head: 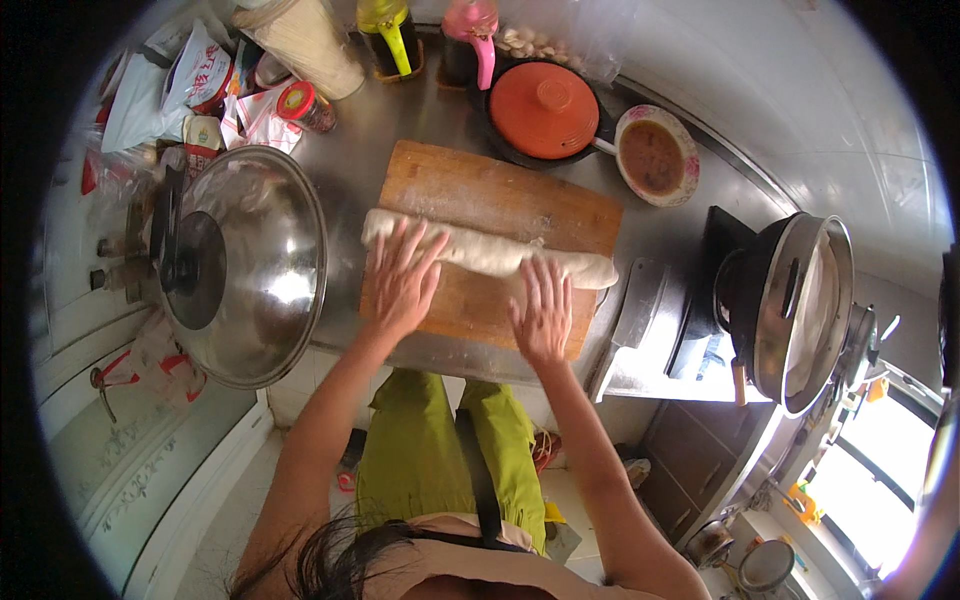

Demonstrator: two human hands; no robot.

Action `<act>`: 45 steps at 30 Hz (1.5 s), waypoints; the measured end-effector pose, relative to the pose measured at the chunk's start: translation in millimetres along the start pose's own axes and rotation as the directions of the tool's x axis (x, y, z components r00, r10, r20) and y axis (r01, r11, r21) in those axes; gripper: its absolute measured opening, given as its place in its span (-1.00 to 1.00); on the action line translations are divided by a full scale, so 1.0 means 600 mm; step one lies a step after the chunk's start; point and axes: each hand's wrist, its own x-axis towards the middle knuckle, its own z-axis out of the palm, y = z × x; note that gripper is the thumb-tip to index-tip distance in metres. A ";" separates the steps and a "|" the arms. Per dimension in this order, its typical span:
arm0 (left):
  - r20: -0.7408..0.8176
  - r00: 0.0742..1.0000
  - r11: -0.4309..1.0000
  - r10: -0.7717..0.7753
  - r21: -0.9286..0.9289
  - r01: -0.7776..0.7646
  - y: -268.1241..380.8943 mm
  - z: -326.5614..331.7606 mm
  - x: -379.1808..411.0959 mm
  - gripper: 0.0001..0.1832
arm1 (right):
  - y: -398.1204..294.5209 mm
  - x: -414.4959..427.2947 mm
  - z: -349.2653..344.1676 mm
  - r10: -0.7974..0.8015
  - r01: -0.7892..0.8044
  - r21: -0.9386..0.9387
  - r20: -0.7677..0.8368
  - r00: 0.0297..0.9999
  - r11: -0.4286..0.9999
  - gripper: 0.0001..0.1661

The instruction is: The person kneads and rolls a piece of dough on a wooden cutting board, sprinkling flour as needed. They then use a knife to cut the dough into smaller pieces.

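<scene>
A long roll of pale dough lies across a floured wooden cutting board, its left end reaching past the board's edge. My left hand rests on the left part of the roll with its fingers spread. Against the lower side of the roll, right of the middle, my right hand lies with fingers extended and thumb apart. Neither hand grips the dough. To the right of the board lies a cleaver with a broad metal blade.
A large domed pan lid stands left of the board. Behind it are an orange-lidded pot, a flowered bowl of brown liquid, two oil jugs and a red-lidded jar. A wok stands at the right.
</scene>
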 end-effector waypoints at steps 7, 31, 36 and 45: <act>-0.121 0.987 0.982 -0.103 -0.169 0.082 0.069 0.018 0.093 -0.45 | -0.025 0.103 0.005 0.100 -0.090 0.049 -0.247 0.964 0.995 -0.23; -0.175 0.982 0.985 -0.077 0.137 0.102 0.097 0.073 0.239 -0.35 | 0.043 0.207 0.021 0.106 -0.139 -0.089 -0.302 0.947 0.986 -0.22; -0.122 0.992 0.998 -0.028 0.048 0.034 0.105 0.087 0.147 -0.40 | 0.030 0.139 0.014 0.010 -0.019 -0.067 -0.129 0.992 0.998 -0.24; 0.135 0.989 0.995 -0.065 -0.068 0.075 0.121 0.039 -0.153 -0.36 | -0.021 -0.148 0.002 0.120 -0.127 0.040 0.140 0.983 0.991 -0.12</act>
